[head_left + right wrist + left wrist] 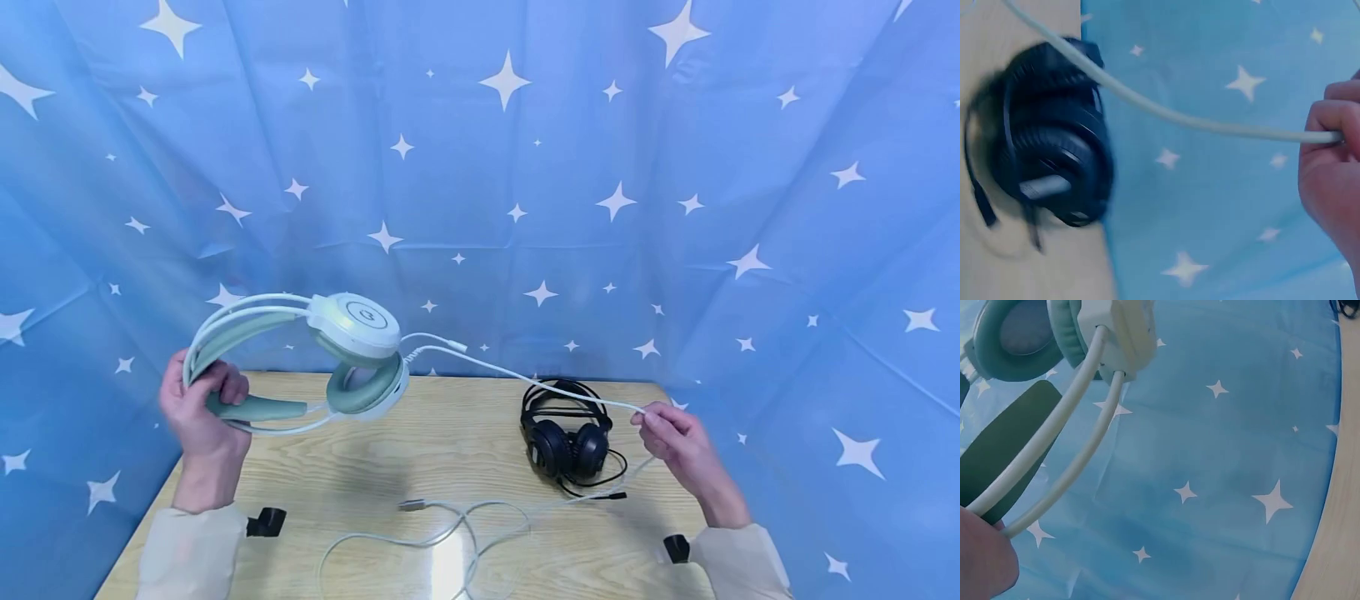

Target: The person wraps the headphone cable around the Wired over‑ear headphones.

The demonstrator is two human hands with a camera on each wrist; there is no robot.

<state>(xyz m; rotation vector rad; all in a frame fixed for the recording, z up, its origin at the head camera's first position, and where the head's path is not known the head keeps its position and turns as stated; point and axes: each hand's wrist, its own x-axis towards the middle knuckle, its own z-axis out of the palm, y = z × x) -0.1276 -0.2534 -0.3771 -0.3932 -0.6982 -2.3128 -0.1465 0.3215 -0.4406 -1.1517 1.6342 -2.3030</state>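
My left hand point(206, 408) grips a white and mint-green headset point(356, 325) by its headband, holding it up over the table's left side. Its two ear cups point right, and a short microphone boom point(435, 339) sticks out beside them. From the cups a pale cable point(525, 377) stretches across to my right hand point(678, 437), which pinches it between thumb and fingers. The rest of that cable loops down onto the table, where its plug point(412, 505) lies. In the left wrist view, the twin white headband rods point(1054, 437) run up from the fingers to an ear cup.
A black headset point(567, 429) with a short black cord sits on the wooden table point(300, 483), toward the back right, under the stretched cable. A blue curtain point(465, 192) with white stars hangs behind the table and along both sides.
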